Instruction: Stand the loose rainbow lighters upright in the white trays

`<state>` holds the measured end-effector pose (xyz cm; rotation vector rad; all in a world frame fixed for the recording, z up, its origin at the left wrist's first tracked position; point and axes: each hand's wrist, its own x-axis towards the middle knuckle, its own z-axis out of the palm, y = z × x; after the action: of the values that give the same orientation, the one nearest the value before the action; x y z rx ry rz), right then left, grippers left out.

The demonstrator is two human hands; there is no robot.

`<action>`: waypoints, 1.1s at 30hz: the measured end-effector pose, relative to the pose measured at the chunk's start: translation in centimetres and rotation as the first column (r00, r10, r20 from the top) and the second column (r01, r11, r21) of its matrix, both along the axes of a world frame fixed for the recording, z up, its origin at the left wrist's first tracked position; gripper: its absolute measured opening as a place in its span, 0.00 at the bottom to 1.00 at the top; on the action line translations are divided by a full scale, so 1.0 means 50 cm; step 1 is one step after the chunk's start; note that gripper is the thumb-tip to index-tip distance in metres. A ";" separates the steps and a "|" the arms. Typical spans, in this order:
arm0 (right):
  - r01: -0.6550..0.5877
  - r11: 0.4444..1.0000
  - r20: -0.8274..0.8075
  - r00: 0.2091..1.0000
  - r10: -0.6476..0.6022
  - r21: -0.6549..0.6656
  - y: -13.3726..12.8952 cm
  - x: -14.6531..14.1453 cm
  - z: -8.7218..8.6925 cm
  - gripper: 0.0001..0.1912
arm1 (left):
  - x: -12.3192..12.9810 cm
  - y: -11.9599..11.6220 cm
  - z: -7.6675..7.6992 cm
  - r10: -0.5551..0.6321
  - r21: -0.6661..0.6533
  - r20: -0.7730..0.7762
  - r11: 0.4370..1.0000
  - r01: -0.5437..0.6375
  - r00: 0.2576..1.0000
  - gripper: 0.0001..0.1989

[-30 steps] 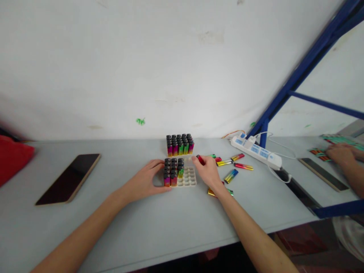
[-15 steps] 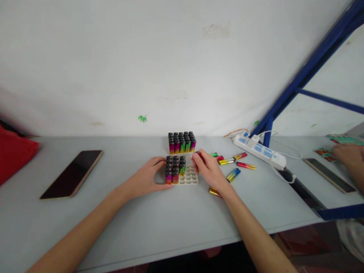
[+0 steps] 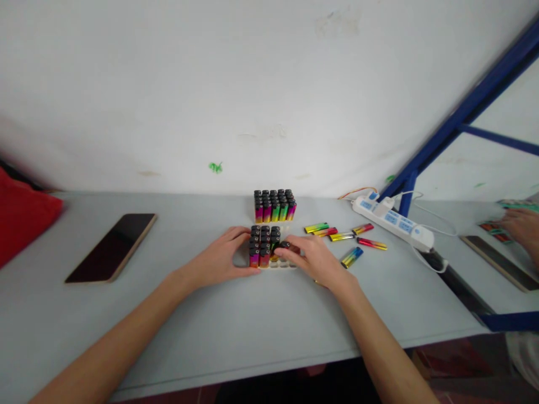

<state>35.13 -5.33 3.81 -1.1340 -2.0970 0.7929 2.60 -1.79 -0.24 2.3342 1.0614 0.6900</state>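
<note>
Bracing the pale tray [image 3: 290, 266] at its nine o'clock side with the left hand [image 3: 223, 255], half open in a C, fingers at the far corner and thumb at the near one, probably to stop any sliding. Pinching one black-topped lighter [image 3: 285, 244] in the right hand [image 3: 322, 261], closed between thumb and fingers, tilted just beside the third column, perhaps for a clear angle past its neighbours. Impossible to tell how near to a socket, with fingers covering the body.

Standing upright in tight columns within the tray, standing lighters [image 3: 265, 249], likely kept straight by the scalloped sockets. At twelve o'clock from there, packed into a dense block, more lighters [image 3: 275, 207], matt black on top, slick and graded pink to green to gold below. Toward three o'clock, lying flat within easy reach of the right hand, loose lighters [image 3: 352, 257], rounded, mirror-bright like foil. Farther out that way on the smooth grey table [image 3: 236, 336], a white plastic power strip [image 3: 393, 223]; toward nine o'clock, a flat, glossy dark-screened device [image 3: 113, 247].
</note>
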 end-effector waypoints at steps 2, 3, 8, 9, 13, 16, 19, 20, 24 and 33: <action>-0.028 1.000 0.027 0.999 0.028 0.009 0.000 0.006 0.000 0.36 | 0.000 0.000 0.000 0.002 0.001 0.002 1.000 -0.002 1.000 0.37; -0.038 0.999 0.040 0.999 0.037 0.015 0.000 0.008 0.000 0.35 | 0.001 0.000 0.000 0.002 0.002 0.005 1.000 -0.002 1.000 0.37; -0.078 0.997 0.083 0.994 0.075 0.030 0.005 0.013 0.004 0.30 | -0.002 0.004 -0.002 0.010 -0.008 0.014 1.000 -0.009 1.000 0.38; -0.089 0.995 0.087 0.992 0.086 0.033 0.008 0.010 0.004 0.29 | -0.004 0.005 -0.003 0.011 -0.010 0.013 1.000 -0.011 1.000 0.38; -0.087 0.995 0.134 0.988 0.079 0.057 0.020 -0.009 0.004 0.29 | -0.011 0.011 -0.010 0.018 0.002 0.005 1.000 -0.018 1.000 0.39; -0.039 0.994 0.194 0.981 0.019 0.100 0.027 -0.022 0.002 0.30 | -0.018 0.017 -0.019 0.023 0.024 -0.004 0.999 -0.023 1.000 0.39; -0.004 0.994 0.212 0.977 -0.020 0.112 0.029 -0.027 -0.006 0.33 | -0.022 0.024 -0.027 0.038 0.034 -0.020 0.999 -0.038 0.999 0.40; -0.002 0.996 0.202 0.979 -0.017 0.093 0.030 -0.025 -0.009 0.34 | -0.022 0.026 -0.029 0.041 0.038 -0.024 0.998 -0.040 0.999 0.41; 0.041 0.999 0.086 0.995 -0.041 -0.001 0.033 0.019 -0.016 0.38 | -0.023 0.029 -0.028 0.025 0.063 -0.032 0.998 -0.023 0.999 0.40; 0.375 0.916 -0.008 0.926 -0.378 0.143 0.057 0.271 0.028 0.20 | -0.016 0.031 -0.034 0.025 0.053 0.006 0.998 -0.026 1.000 0.33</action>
<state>48.67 -2.48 5.20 -1.4118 -1.8321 0.4426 1.79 -0.24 -1.93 2.3658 1.0848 0.7417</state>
